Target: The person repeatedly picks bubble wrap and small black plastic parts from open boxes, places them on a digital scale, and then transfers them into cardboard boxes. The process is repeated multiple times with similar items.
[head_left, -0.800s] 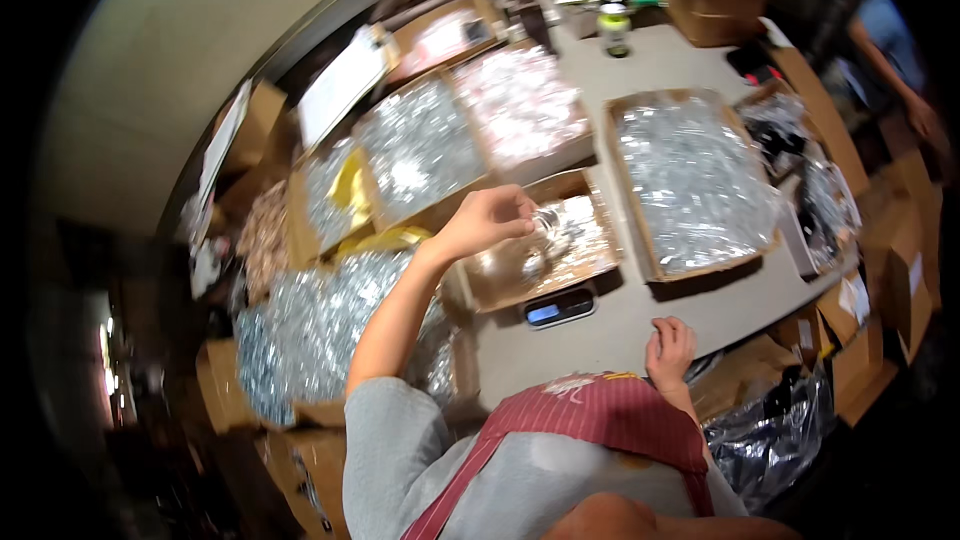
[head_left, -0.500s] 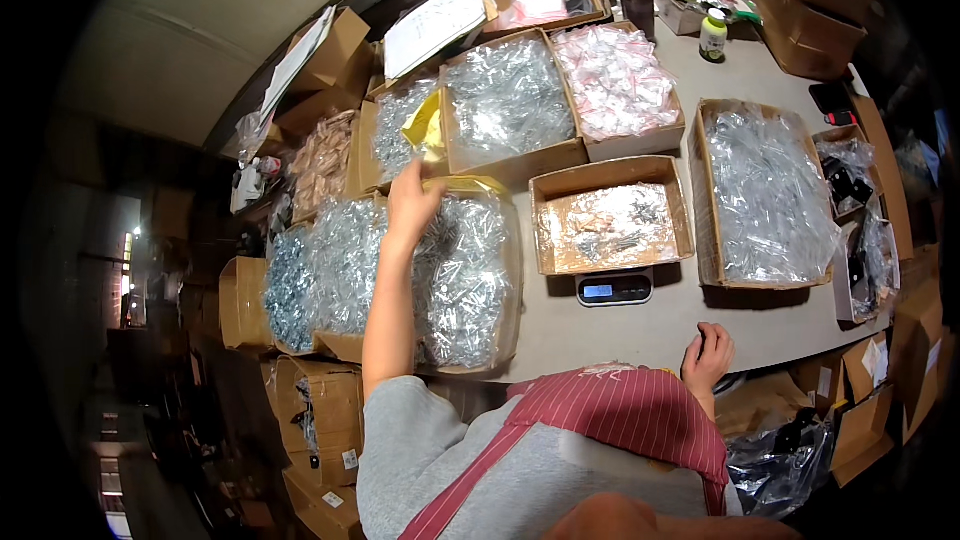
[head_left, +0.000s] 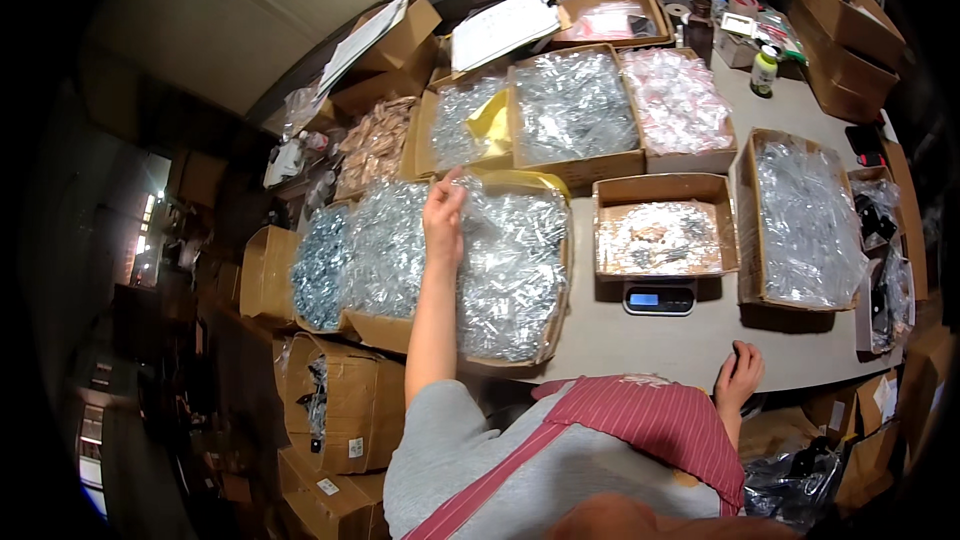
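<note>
My left hand hangs over the far end of the boxes on the left, fingers drawn together toward the tips. Whether a small packet is pinched in them cannot be made out. Beneath and right of it lies a box of clear packets with metal parts, a yellow liner at its far edge. Left of my forearm is another heap of clear packets. At the table's near edge rests my right hand, empty, fingers loosely bent and apart. A shallow carton of shiny small packets sits on a digital scale.
Farther back stand a box with a yellow sheet, a box of clear packets and a box of pink-white packets. A tall carton of clear bags is at right. A green bottle stands behind it.
The view has swung left, so the table appears farther right. Against the boxes, my left hand has moved slightly left and nearer. My right hand stays at the table edge.
</note>
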`<state>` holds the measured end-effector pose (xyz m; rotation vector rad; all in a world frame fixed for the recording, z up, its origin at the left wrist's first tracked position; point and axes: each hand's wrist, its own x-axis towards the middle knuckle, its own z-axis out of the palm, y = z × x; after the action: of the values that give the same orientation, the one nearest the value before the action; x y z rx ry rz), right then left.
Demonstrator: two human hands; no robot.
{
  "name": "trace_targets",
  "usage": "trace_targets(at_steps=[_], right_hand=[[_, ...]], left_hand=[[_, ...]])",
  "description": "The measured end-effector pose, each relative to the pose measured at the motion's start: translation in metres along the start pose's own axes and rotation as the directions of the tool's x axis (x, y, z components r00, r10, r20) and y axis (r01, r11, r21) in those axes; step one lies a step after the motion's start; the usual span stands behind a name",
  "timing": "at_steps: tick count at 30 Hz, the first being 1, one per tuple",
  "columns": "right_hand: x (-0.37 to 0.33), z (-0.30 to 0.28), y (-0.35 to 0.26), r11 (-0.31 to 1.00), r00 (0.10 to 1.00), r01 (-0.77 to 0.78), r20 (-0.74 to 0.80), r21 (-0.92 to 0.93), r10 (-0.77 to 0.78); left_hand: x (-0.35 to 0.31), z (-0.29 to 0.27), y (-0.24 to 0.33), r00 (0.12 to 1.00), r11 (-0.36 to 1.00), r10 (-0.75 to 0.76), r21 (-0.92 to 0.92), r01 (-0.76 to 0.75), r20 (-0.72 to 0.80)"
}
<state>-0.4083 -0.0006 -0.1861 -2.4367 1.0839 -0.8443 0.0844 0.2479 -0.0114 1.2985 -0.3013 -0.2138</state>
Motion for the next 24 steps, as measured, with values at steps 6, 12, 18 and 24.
trace_targets(at_steps=[6, 12, 18, 24], right_hand=[[-0.009, 0.004, 0.005, 1.0, 1.0, 0.012, -0.007, 0.027, -0.012], [-0.017, 0.017, 0.001, 0.997, 0.996, -0.056, -0.067, -0.051, 0.053], [-0.023, 0.043, -0.016, 0.962, 0.981, -0.16, -0.143, -0.22, 0.13], [-0.011, 0.092, -0.082, 0.971, 0.994, -0.086, -0.083, -0.223, 0.069]], left_hand=[[0.018, -0.122, 0.042, 0.955, 0.985, 0.096, -0.108, -0.131, -0.281], [-0.02, -0.185, 0.084, 0.85, 0.997, -0.051, 0.025, 0.075, -0.524], [-0.047, -0.234, 0.071, 0.918, 0.12, 0.281, 0.96, 0.255, -0.279], [-0.04, -0.276, 0.039, 0.957, 0.103, 0.29, 0.995, -0.013, -0.017]])
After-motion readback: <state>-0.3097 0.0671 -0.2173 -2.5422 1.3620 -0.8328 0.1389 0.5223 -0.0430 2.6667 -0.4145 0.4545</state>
